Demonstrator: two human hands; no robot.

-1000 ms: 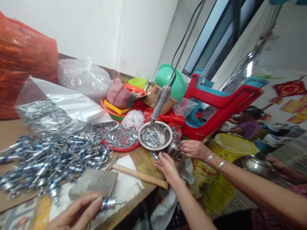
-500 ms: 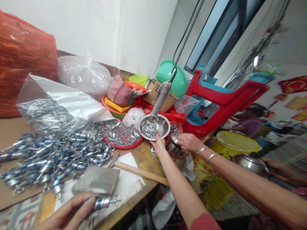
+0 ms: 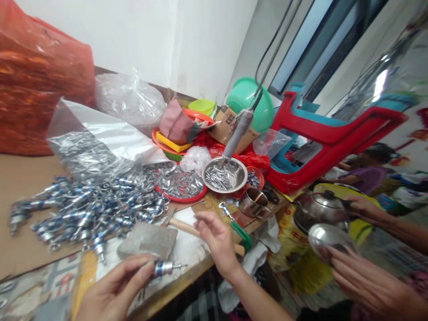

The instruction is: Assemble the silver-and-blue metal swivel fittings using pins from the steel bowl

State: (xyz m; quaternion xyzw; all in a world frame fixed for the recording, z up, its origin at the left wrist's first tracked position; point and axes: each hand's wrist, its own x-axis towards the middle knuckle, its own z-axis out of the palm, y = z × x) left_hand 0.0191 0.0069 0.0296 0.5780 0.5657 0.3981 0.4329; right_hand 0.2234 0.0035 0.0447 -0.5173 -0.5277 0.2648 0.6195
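My left hand [image 3: 118, 287] pinches a silver and blue cylindrical metal fitting [image 3: 165, 268] with a thin rod at its end, above the table's front edge. My right hand [image 3: 216, 245] holds nothing; its fingers are loosely apart over the wooden handle of a hammer [image 3: 185, 226]. Beside the fitting lies a grey metal block [image 3: 149, 240]. A large heap of similar blue and silver fittings [image 3: 80, 209] spreads to the left. Beyond my right hand stands a steel bowl [image 3: 241, 171] with small metal pins in it, and a red tray [image 3: 182, 199] of small metal parts is next to it.
At right another person's hands hold a steel kettle [image 3: 321, 209] and a round metal lid [image 3: 329, 243]. An uncovered steel mug [image 3: 256, 203] stands near the table edge, by a green-handled tool [image 3: 242, 236]. A grey hanging tool [image 3: 239, 133] points into the bowl. Red stools [image 3: 334, 138] stand behind.
My right hand has left the steel bowl's rim and come back toward me. The other person has taken the lid off the mug and brought the kettle closer. My left hand still holds the fitting.
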